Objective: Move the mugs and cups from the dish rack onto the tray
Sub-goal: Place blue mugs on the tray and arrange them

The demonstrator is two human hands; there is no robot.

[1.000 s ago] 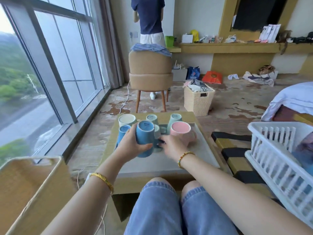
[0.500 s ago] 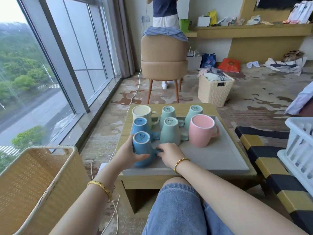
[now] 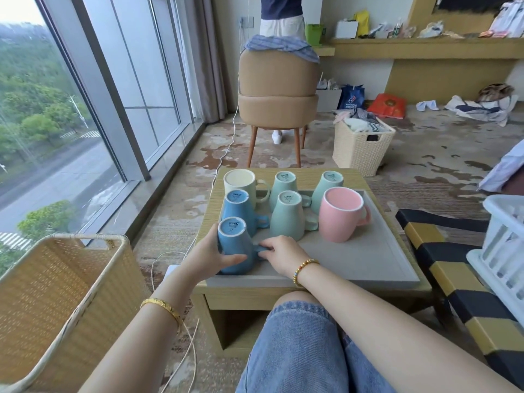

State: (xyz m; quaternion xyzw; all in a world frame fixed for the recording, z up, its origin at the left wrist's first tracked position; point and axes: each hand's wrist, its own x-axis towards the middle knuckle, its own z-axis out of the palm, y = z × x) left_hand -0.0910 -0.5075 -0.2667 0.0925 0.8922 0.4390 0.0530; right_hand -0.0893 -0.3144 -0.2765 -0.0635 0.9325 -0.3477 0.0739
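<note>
A grey tray [image 3: 368, 259] lies on a low wooden table [image 3: 357, 180]. Several mugs stand upside down on it: a cream one [image 3: 239, 182], a second blue one [image 3: 236, 207], three mint green ones [image 3: 286, 219] and a pink one [image 3: 340, 217]. At the tray's near left corner stands a blue mug [image 3: 235, 248], also upside down. My left hand [image 3: 209, 255] wraps its body, and my right hand [image 3: 280, 252] pinches its handle. The white dish rack [image 3: 502, 245] sits at the right edge, only partly in view.
A wicker basket [image 3: 56, 302] stands at the near left beside tall windows. A tan chair [image 3: 278, 92] and a woven laundry basket [image 3: 363, 146] stand beyond the table, with a person behind the chair. A black and yellow striped seat [image 3: 453, 279] holds the rack. A white cable [image 3: 181, 336] trails on the floor.
The blue mug came down from above the other mugs and now rests on the tray's near left corner, both hands still on it. The camera tilted down and left.
</note>
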